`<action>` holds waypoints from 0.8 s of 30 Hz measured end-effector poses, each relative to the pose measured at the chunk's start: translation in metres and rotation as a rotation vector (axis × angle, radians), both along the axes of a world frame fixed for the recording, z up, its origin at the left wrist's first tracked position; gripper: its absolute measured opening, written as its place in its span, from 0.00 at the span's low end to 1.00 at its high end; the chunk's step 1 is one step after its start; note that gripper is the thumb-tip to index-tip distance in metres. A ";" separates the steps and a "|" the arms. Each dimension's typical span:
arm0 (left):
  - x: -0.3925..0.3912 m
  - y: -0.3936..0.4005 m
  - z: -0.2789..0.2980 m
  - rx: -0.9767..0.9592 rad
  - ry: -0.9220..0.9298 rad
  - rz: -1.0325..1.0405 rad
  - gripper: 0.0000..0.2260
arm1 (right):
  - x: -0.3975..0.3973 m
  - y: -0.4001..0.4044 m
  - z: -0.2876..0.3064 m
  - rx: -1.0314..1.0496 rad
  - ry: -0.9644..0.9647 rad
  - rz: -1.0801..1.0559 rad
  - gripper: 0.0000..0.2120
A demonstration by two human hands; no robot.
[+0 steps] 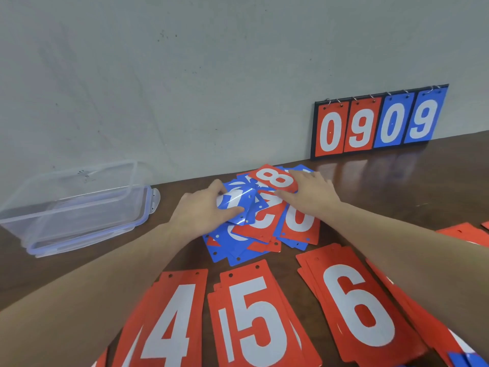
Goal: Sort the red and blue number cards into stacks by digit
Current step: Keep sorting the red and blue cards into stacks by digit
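A grey wall [185,75] stands behind my brown counter [79,266]. In the middle, near the back edge, lies a messy pile of red and blue number cards [264,226]. My left hand [203,210] rests on the left side of the pile, and its fingers [232,210] and thumb pinch a shiny blue card [239,201] that bends up a little. My right hand [309,194] lies on the right side of the pile, its fingers curled round the edge of a red 8 card [275,177] on top. Along the front edge sit three red stacks: a 4 stack [169,321], a 5 stack [254,319] and a 6 stack [357,305]. More red cards [465,234] lie at the right edge. A clear plastic box [79,205] sits at the left by the wall. A scoreboard [378,123] leans on the wall at the back right and shows 0909.
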State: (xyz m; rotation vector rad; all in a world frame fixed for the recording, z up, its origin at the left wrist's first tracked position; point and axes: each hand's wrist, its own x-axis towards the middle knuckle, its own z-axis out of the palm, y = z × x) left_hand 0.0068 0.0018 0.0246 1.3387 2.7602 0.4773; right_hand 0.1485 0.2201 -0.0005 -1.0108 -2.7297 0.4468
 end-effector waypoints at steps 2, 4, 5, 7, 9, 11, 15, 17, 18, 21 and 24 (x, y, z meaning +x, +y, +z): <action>-0.002 -0.001 0.000 0.016 -0.010 0.008 0.23 | -0.003 0.000 0.000 0.008 -0.072 -0.007 0.35; -0.003 -0.002 0.000 0.041 -0.012 0.002 0.26 | -0.004 0.000 0.003 0.037 -0.095 0.002 0.32; -0.005 -0.002 -0.001 0.056 -0.005 -0.003 0.26 | -0.003 -0.002 0.005 0.046 -0.087 0.011 0.30; -0.007 -0.004 -0.002 0.093 -0.020 0.001 0.22 | 0.001 -0.006 0.010 0.090 -0.083 0.039 0.25; -0.008 -0.005 -0.001 0.128 -0.072 0.018 0.15 | 0.007 -0.009 0.015 0.185 -0.107 0.088 0.20; -0.007 -0.006 0.002 0.136 -0.101 0.040 0.12 | 0.014 -0.009 0.018 0.214 -0.080 0.104 0.18; 0.000 -0.011 0.014 0.255 -0.231 0.115 0.08 | 0.031 -0.005 0.014 0.203 0.184 0.038 0.09; 0.004 -0.015 0.021 0.347 -0.327 0.146 0.06 | 0.041 -0.007 0.015 0.107 0.262 -0.034 0.08; 0.007 -0.017 0.025 0.391 -0.369 0.157 0.05 | 0.047 -0.009 0.017 0.010 0.323 -0.044 0.08; 0.017 -0.026 0.036 0.524 -0.514 0.189 0.04 | 0.068 -0.019 0.027 -0.288 0.519 -0.030 0.07; 0.033 -0.035 0.044 0.629 -0.703 0.197 0.04 | 0.092 -0.030 0.037 -0.421 0.642 -0.035 0.07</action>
